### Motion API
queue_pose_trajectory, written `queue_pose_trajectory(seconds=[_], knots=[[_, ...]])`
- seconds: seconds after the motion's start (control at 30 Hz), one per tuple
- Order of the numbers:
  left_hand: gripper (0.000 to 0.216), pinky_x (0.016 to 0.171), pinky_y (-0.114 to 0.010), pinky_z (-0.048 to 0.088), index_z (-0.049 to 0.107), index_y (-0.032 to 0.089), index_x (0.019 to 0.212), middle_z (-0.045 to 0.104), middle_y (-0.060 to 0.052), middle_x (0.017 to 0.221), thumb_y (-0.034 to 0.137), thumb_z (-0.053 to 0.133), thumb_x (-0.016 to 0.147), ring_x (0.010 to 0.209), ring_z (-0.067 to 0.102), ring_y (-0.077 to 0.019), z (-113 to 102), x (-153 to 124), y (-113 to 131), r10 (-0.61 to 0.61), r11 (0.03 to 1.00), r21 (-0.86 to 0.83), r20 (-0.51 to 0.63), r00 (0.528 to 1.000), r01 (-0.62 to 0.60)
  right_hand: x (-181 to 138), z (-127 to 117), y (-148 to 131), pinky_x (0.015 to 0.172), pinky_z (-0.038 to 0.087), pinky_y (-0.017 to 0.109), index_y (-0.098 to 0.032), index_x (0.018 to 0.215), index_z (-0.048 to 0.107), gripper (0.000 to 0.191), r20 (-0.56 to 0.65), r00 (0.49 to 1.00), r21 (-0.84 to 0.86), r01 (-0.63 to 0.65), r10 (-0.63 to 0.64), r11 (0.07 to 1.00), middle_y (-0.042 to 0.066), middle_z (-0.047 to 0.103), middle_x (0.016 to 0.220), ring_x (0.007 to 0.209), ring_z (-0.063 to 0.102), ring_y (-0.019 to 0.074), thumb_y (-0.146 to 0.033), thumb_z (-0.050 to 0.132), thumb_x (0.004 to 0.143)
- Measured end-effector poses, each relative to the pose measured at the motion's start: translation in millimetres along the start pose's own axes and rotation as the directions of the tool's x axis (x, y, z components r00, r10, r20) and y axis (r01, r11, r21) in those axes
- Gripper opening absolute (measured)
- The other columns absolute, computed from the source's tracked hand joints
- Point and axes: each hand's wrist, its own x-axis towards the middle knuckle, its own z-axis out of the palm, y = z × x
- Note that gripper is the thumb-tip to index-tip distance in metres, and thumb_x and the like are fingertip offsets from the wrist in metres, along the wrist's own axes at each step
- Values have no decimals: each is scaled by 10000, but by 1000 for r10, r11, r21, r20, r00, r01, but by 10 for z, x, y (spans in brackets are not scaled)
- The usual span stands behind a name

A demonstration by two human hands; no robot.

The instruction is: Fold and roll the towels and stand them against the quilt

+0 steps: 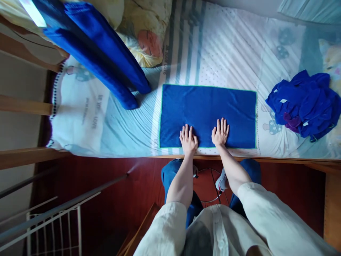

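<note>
A blue towel (207, 103) with a thin green edge lies spread out as a rectangle on the bed, its long side along the bed's front edge. Flat on its lower left part rests my left hand (189, 139), fingers extended. My right hand (220, 132) presses palm-down on the towel's lower right part, fingers also stretched out. Neither hand grips anything. To the right sits a crumpled heap of blue cloths (306, 103), with small white tags and a purple piece (292, 122) showing.
Beyond the towel on the left, a pair of long blue cloth-covered shapes (106, 67) slants across the bed, near a yellow patterned pillow (146, 35). A patterned sheet (226, 42) covers the bed. Wooden rails (23, 105) stand at the left, with a white metal rack (53, 227) below.
</note>
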Motion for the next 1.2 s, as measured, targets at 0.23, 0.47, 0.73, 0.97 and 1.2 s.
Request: queue_pose_trajectory(seconds=[0.23,0.47,0.73,0.97,1.2], knots=[[579,1323,-533,145,468,149,1555,326,-119,1698,237,382,989,1611,201,-262,-51,-15,-5,4,1000,23,29,1000,-4,10,61,10,1301,149,592,-145,1591,434,589,-62,998,-7,5,-5,1000,138,337,1691,1601,229,282,-263,339,1022],[610,1325,-570,109,269,164,1646,162,-136,1746,291,316,1052,1630,36,-259,246,-45,525,173,949,-263,-26,985,-174,9,143,89,1293,162,604,-172,1614,391,605,-40,999,-9,13,-14,1000,131,305,1706,1608,206,283,-257,364,1015],[588,1318,-494,248,314,177,1632,334,-141,1693,376,204,1090,1603,225,-228,749,138,734,379,755,-585,18,925,-297,39,230,188,1275,230,577,-170,1577,454,551,-25,1000,-45,5,-6,999,150,365,1676,1581,284,282,-238,335,1044],[535,1305,-479,292,423,212,1578,432,-118,1644,322,262,1079,1574,311,-221,608,268,343,387,752,-574,-13,922,-323,11,211,141,1264,230,597,-166,1570,462,575,-129,990,-25,47,-50,999,153,394,1660,1572,297,292,-273,371,1013],[519,1296,-431,311,520,199,1511,499,-106,1599,232,308,1038,1540,383,-207,26,504,-371,132,904,-393,-113,985,-166,6,136,72,1264,214,613,-158,1569,466,582,-137,989,-2,51,-51,999,159,392,1659,1569,295,303,-292,368,1011]])
